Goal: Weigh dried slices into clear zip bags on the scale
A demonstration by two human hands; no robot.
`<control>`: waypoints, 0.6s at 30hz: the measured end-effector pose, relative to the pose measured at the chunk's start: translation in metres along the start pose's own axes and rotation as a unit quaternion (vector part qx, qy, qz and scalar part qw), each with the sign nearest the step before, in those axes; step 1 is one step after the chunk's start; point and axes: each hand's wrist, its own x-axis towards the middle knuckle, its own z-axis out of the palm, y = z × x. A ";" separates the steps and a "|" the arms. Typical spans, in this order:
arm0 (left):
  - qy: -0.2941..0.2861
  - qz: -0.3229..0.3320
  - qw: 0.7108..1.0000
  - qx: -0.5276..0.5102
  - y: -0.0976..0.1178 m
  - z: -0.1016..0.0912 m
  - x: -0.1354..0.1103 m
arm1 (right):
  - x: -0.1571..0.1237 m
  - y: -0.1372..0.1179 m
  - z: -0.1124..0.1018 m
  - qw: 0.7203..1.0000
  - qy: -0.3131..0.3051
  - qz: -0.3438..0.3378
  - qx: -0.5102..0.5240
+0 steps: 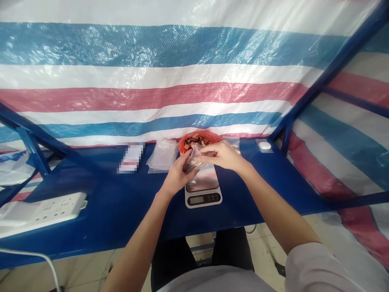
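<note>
Both hands work on a small clear plastic bag point(193, 165) above a digital kitchen scale point(204, 198). My left hand point(177, 175) is closed round the bag's left side, its thumb and fingers curved against the plastic. From the right, my right hand point(224, 155) pinches the upper part of the bag. Some pale contents seem to show through the plastic, but I cannot make out what they are. Just behind the hands stands an open red plastic bag point(184, 142) holding brown dried slices point(197, 140). The hands cover part of the scale's steel plate.
A stack of clear bags point(164, 156) lies left of the red bag, beside a blurred-out rectangular item point(131, 158). At right are another clear bag point(233, 142) and a white round object point(264, 145). A white power strip point(57, 209) occupies the blue table's point(121, 215) left end. Blue metal bars point(299, 105) and striped sheeting point(170, 97) enclose it.
</note>
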 end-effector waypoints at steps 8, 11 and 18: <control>-0.184 0.067 0.975 0.102 -0.002 -0.010 0.006 | -0.034 0.041 0.018 0.973 0.061 0.105 0.194; -0.185 0.096 0.967 0.146 -0.007 -0.010 0.003 | -0.047 0.055 0.026 0.947 0.076 0.175 0.259; -0.107 0.111 0.959 0.239 -0.009 0.005 -0.021 | -0.064 0.074 0.039 0.905 0.125 0.258 0.313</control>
